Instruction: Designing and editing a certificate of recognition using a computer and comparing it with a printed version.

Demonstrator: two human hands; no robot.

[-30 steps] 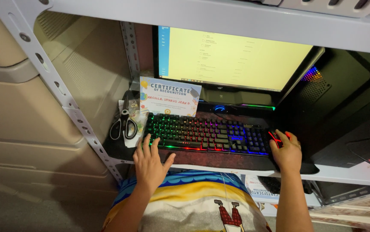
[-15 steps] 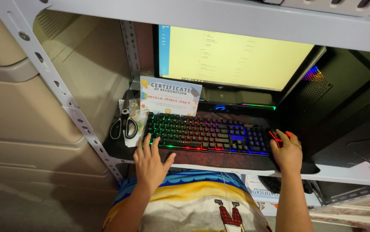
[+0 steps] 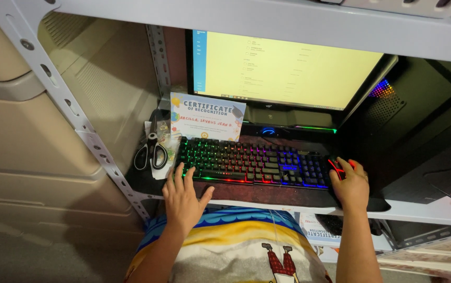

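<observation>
Head view: left hand (image 3: 184, 199) fingers spread open on backlit keyboard's (image 3: 254, 163) left edge on the shelf, right hand (image 3: 349, 184) curled gripping red-lit mouse (image 3: 336, 167) beside it; keep wrists low, small mouse moves.

A pale metal shelf (image 3: 267, 202) of a slotted-angle rack carries everything here, with a perforated upright (image 3: 68, 105) slanting down its left side and another shelf board (image 3: 267, 23) overhead. A dark mat (image 3: 267, 193) covers the shelf. On it lies a backlit keyboard (image 3: 251, 163) glowing in rainbow colours, and just right of the keyboard a mouse (image 3: 336, 169) lit red. At the left end a pair of black-handled scissors (image 3: 151, 152) rests on some papers. Behind the keyboard stands a monitor (image 3: 288, 71) with a printed card (image 3: 207, 116) propped against it, and a black computer case (image 3: 419, 131) stands at the right
</observation>
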